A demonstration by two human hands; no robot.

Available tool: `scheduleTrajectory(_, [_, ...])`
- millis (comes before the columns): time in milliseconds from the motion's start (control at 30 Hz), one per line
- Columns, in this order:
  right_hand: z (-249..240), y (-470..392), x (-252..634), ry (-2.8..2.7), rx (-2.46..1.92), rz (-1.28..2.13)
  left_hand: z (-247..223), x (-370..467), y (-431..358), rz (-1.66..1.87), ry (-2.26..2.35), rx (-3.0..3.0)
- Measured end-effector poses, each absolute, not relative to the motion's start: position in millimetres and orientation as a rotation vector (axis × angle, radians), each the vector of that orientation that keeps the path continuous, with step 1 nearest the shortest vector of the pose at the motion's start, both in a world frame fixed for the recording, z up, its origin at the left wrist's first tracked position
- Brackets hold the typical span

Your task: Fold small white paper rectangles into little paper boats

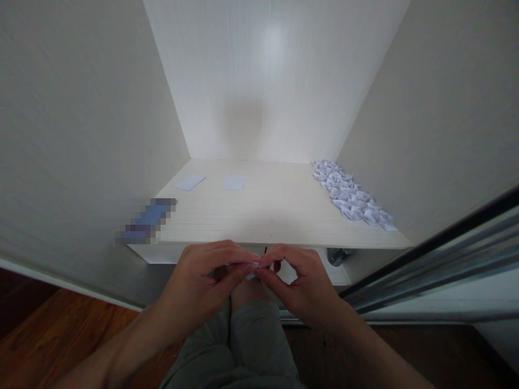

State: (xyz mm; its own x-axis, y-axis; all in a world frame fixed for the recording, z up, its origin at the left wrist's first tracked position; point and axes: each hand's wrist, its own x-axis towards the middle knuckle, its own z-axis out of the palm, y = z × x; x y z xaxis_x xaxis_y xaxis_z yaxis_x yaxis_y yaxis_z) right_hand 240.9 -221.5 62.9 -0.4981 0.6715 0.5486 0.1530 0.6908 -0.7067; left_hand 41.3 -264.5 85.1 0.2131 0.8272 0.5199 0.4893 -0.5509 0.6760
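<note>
A small piece of white paper is pinched between my two hands, just in front of the shelf's front edge. My left hand grips it from the left with thumb and fingers together. From the right, my right hand pinches it, its fingertips almost meeting the left ones. Most of the paper is hidden behind the fingers. On the shelf ahead lie a flat white paper square and, left of it, a stack of white paper. A long heap of folded white paper pieces runs along the right side.
The pale wooden shelf sits between two side panels and a back panel. A blurred-out bluish object lies at its left front corner. Below the shelf, a dark cylindrical object stands at the right. A dark-edged sliding door frame crosses the right side.
</note>
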Motion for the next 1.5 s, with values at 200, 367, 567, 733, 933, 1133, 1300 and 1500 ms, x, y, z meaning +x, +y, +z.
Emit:
scheduleTrajectory(200, [67.1, -224.1, 238.5, -1.951, -0.644, 0.74, 86.4, 45.8, -266.7, 1.358, 1.3, 1.75])
scheduleTrajectory(367, [70.7, -223.8, 239.3, -1.95, -0.66, 0.685, 82.9, 45.9, -265.6, 1.41, 1.287, 1.614])
scheduleTrajectory(567, [73.4, -224.3, 237.7, -1.918, -0.67, 0.64, 85.6, 46.4, -267.2, 1.44, 1.258, 1.652])
scheduleTrajectory(733, [76.5, -223.9, 234.8, -1.899, -0.744, 0.765, 85.0, 47.9, -261.9, 1.439, 1.251, 1.651])
scheduleTrajectory(933, [69.5, -216.4, 227.7, -1.693, -0.855, 1.108, 75.2, 47.0, -252.6, 1.387, 1.325, 1.445])
scheduleTrajectory(1133, [58.4, -212.8, 222.4, -1.615, -0.852, 1.286, 68.1, 40.9, -249.2, 1.355, 1.293, 1.341])
scheduleTrajectory(1300, [61.0, -209.6, 221.8, -1.721, -0.898, 1.305, 65.9, 38.7, -244.4, 1.312, 1.255, 1.308])
scheduleTrajectory(1500, [56.1, -201.7, 217.1, -1.66, -0.957, 1.226, 63.7, 39.6, -240.8, 1.251, 1.261, 1.265])
